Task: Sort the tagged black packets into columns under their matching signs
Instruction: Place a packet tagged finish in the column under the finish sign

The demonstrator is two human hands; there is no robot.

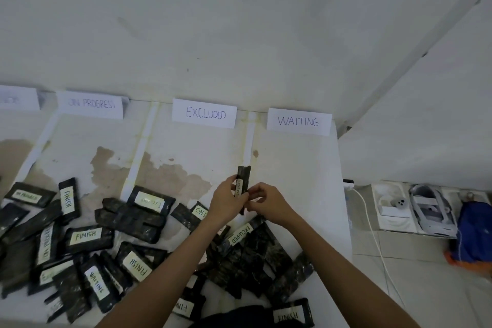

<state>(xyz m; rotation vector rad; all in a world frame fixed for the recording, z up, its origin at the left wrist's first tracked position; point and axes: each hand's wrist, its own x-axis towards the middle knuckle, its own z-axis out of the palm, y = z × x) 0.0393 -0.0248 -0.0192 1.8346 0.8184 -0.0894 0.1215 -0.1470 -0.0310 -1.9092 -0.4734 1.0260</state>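
Both hands hold one black packet (243, 177) upright above the table, between the EXCLUDED sign (204, 113) and the WAITING sign (299, 121). My left hand (226, 201) grips its left side beside the white tag, whose writing I cannot read. My right hand (267, 201) pinches the packet's lower right edge. An ON PROGRESS sign (90, 104) and a blurred sign (17, 98) stand further left. Several tagged packets lie in a loose pile (127, 247) at the front, reading FINISH, WAITING, EXCLUDED.
White tape strips (138, 152) divide the worn table (300, 168) into columns. A wall rises behind the signs. To the right, past the table edge, a white cable (372, 226), white trays with devices (415, 210) and a blue bag (476, 234) lie on the tiled floor.
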